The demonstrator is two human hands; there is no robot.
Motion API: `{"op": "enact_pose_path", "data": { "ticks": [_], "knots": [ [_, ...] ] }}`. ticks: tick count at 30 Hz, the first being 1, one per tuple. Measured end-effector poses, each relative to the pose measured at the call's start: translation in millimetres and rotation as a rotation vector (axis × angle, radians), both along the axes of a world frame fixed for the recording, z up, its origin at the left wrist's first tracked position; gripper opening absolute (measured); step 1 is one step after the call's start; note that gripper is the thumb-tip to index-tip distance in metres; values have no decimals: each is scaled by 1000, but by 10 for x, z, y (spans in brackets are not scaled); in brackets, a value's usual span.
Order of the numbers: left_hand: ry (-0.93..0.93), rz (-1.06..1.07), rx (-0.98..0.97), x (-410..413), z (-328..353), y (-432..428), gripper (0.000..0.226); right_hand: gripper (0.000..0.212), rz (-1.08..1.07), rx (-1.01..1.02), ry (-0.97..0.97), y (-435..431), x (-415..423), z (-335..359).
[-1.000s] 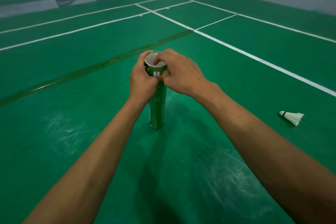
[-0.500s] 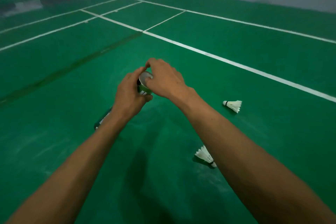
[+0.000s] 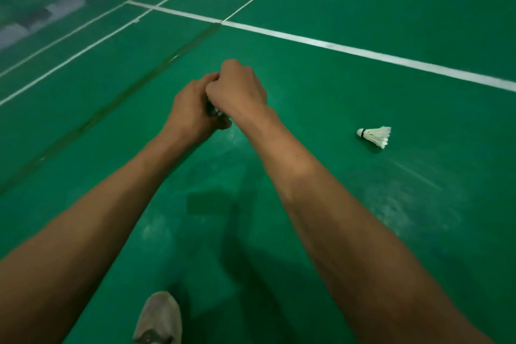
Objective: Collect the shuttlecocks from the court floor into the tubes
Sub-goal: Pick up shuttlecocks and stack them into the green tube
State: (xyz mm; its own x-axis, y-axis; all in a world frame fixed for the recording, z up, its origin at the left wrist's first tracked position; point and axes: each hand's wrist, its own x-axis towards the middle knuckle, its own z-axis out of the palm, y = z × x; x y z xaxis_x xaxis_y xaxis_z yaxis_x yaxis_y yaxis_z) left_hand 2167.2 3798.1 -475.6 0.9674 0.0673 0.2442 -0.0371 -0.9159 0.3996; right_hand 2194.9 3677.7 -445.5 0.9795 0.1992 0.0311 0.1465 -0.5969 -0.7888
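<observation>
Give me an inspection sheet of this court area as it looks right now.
Surface: green court floor, white lines, scuffed patches.
Job's things: tube, mostly hidden between the hands; one shuttlecock lying on the floor to the right.
Clutter: nothing seen.
Hands: left hand grips the tube; right hand curled over its end, hold hidden.
Cables: nothing seen.
Surroundings: a shoe at bottom edge; more courts beyond.

The court floor point(image 3: 363, 8) is coloured green and marked with white lines point(image 3: 363, 52). The shuttlecock point(image 3: 375, 135) is white, banded in black near the cork. The shoe point(image 3: 159, 318) is coloured grey.
</observation>
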Motion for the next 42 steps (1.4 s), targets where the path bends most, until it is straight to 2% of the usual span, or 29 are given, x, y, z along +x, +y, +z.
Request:
{"op": "enact_pose_path", "data": {
  "ticks": [3,8,12,18,24,28,31,34,36,38,42],
  "knots": [
    [8,-45,-27,164,-201,-115,81,28,-59,-48,40,-141,106,-112],
    [109,-150,-73,288,-676,-477,78,25,-204,-157,139,-563,266,-446],
    [173,-260,7,417,-850,-768,90,26,-248,-284,257,-885,323,-732],
    [324,-450,166,606,-970,-1091,100,47,-279,-424,413,-1259,193,-1222],
    [392,-580,233,683,-1125,-1292,103,48,-348,-369,512,-1443,-150,-1456],
    [408,-604,263,724,-1250,-1218,100,39,-259,-425,585,-1425,-227,-1616],
    [390,-590,262,769,-1289,-1120,98,29,-29,-532,697,-1384,-246,-1725],
    [373,-570,227,832,-1267,-1084,99,38,176,-676,808,-1242,-343,-1933],
    [366,-555,205,866,-1237,-1087,98,54,208,-825,813,-1164,-420,-2166],
    [362,-534,181,891,-1199,-1081,98,62,186,-883,765,-1158,-451,-2279],
    [351,-501,137,939,-1125,-1038,101,49,159,-811,725,-1311,-395,-2278]
  ]
}}
